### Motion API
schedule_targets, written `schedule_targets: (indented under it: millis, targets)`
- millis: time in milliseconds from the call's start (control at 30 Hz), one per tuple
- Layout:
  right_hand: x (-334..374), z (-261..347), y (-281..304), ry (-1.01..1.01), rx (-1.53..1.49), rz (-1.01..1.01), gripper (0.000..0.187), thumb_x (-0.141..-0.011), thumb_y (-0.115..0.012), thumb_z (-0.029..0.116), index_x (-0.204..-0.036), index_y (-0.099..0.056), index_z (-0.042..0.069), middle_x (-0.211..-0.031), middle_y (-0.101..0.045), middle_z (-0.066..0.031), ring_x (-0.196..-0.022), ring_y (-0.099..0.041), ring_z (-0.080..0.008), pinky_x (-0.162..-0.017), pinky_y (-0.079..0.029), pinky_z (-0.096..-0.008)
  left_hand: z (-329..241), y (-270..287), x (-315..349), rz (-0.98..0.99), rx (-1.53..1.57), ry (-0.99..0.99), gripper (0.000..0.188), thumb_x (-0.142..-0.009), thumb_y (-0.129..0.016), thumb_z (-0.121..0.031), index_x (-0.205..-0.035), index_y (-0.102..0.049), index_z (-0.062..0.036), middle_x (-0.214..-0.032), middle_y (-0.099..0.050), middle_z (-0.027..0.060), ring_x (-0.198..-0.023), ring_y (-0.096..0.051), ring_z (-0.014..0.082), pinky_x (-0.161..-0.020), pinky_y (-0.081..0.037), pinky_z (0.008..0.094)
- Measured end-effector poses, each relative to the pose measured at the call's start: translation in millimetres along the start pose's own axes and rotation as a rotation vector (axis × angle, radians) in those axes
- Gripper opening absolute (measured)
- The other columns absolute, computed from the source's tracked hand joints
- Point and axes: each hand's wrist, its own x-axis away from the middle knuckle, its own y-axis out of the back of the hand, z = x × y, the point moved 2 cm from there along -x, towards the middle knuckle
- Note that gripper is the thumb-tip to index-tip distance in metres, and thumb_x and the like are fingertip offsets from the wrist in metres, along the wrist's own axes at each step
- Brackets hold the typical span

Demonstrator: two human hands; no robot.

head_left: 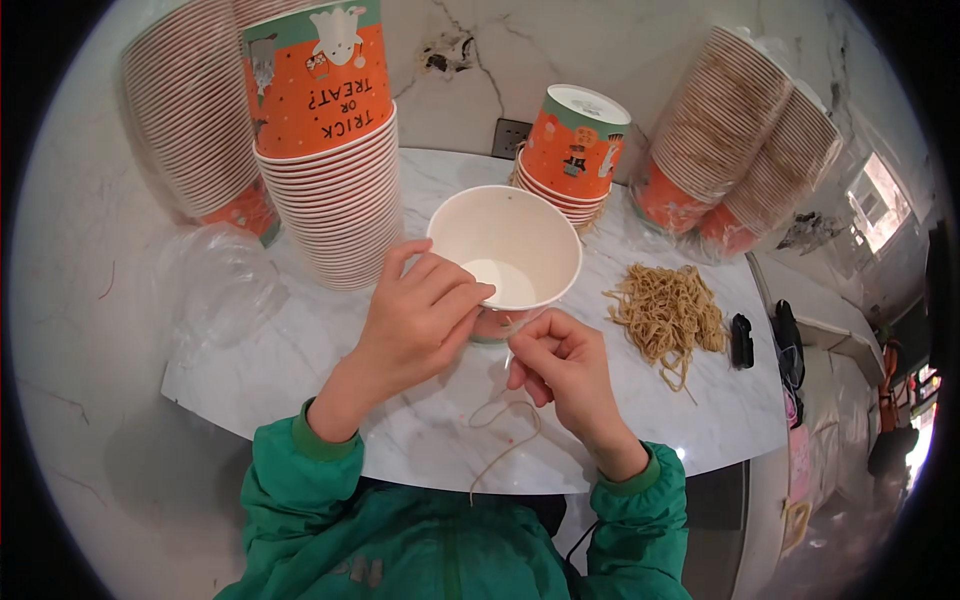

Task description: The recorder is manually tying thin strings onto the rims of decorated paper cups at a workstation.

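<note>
A paper bucket (505, 232), white inside, stands upright at the middle of the table with its mouth tilted toward me. My left hand (425, 308) holds its near left rim, the fingertips reaching over into the mouth. At the near side of the bucket, just below the rim, my right hand (562, 362) pinches a length of tan twine (508, 408). A short bit of twine shows at the bucket wall by the fingertips; whether it passes through a hole there cannot be made out. The loose part curls down across the table to its front edge.
A tall stack of orange paper buckets (325, 200) stands left, with wrapped stacks (190, 110) behind it. A shorter stack (570, 150) sits at the back. More wrapped stacks (720, 125), a twine heap (668, 315) and a small black object (741, 341) lie right.
</note>
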Motion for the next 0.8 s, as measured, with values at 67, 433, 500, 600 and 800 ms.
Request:
schedule_targets:
  millis: [67,433,500,600,800]
  targets:
    - [-4.0,-8.8,-2.9,0.013,-0.054,-0.039,0.014,-0.100,-0.065,0.014,-0.093,-0.063,0.002,-0.067,-0.068,-0.0083,-0.043,-0.048,-0.0064,-0.042,-0.034,-0.0215,-4.5,-6.1,1.1,-0.005,0.010,-0.020,0.032,-0.074,-0.074,0.000,-0.105,-0.070,-0.0067,-0.095,-0.065,0.0034,-0.089,-0.063,0.0237,-0.092,-0.044,0.0436]
    - [-9.1,-18.3,-0.2,0.023,-0.136,-0.056,0.013,-0.099,-0.063,0.012,-0.092,-0.061,0.002,-0.071,-0.070,-0.0118,-0.044,-0.049,-0.0076,-0.042,-0.035,-0.0215,-15.3,-7.1,-4.1,-0.023,0.087,0.043,0.025,-0.077,-0.073,0.001,-0.101,-0.072,-0.0062,-0.087,-0.066,0.0024,-0.082,-0.062,0.0225,-0.083,-0.042,0.0370]
    - [-9.7,-18.2,-0.5,0.018,-0.139,-0.056,0.012,-0.099,-0.063,0.010,-0.090,-0.059,0.003,-0.072,-0.070,-0.0131,-0.043,-0.048,-0.0082,-0.042,-0.035,-0.0213,-15.9,-6.7,-4.6,-0.014,0.089,0.042,0.026,-0.077,-0.073,0.002,-0.101,-0.072,-0.0063,-0.087,-0.066,0.0025,-0.082,-0.062,0.0226,-0.083,-0.042,0.0371]
    - [-10.1,-18.3,0.3,0.022,-0.134,-0.049,0.012,-0.099,-0.062,0.010,-0.090,-0.059,0.002,-0.072,-0.070,-0.0132,-0.044,-0.049,-0.0085,-0.043,-0.036,-0.0215,-16.7,-6.2,-5.4,-0.005,0.085,0.043,0.026,-0.077,-0.073,0.002,-0.102,-0.072,-0.0062,-0.087,-0.066,0.0027,-0.083,-0.062,0.0228,-0.083,-0.042,0.0372]
    - [-10.8,-20.5,0.3,0.026,-0.136,-0.059,0.012,-0.099,-0.062,0.011,-0.091,-0.060,0.002,-0.072,-0.070,-0.0130,-0.045,-0.050,-0.0086,-0.043,-0.036,-0.0213,-18.7,-6.6,-2.3,0.009,0.096,0.048,0.028,-0.076,-0.074,0.002,-0.102,-0.072,-0.0061,-0.088,-0.066,0.0036,-0.083,-0.062,0.0237,-0.083,-0.042,0.0374]
